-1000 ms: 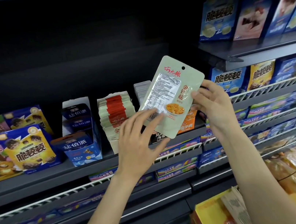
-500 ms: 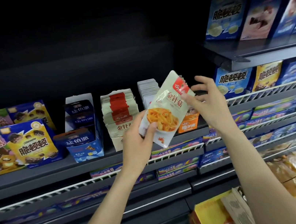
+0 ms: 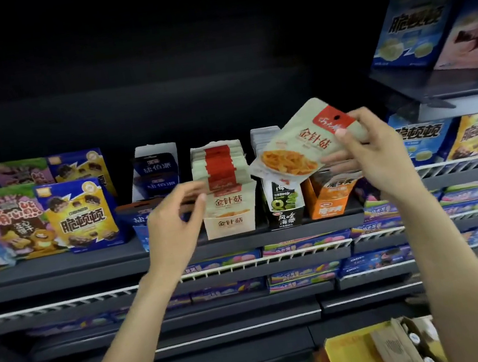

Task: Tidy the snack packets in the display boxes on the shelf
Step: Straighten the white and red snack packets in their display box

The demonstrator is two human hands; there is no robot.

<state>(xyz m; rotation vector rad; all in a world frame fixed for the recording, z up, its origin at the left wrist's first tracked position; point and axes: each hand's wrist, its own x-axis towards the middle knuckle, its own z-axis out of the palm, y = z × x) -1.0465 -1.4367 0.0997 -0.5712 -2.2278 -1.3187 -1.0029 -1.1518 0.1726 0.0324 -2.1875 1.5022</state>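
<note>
Right hand point(image 3: 373, 154) pinches the packet point(image 3: 301, 146) near its red top corner, thumb on the front, fingers point(image 3: 340, 159) behind; packet is tilted in the air above the black box point(image 3: 284, 205) and orange box point(image 3: 328, 198), just right of the beige box point(image 3: 229, 210). Left hand point(image 3: 172, 221) holds nothing, fingers loosely curled and apart, hovering in front of the beige box's left edge; touching or not, can't tell. Packet: flat foil-plastic pouch, pale green with red header and hang hole, glossy, likely light, floppy, a bit slippery. Best held by the stiffer sealed top edge or by both side edges when sliding it in. Beige box: thin card, open top, packed with upright matching packets, so probably a tight fit. Shelf point(image 3: 59, 272): dark metal, flat.
</note>
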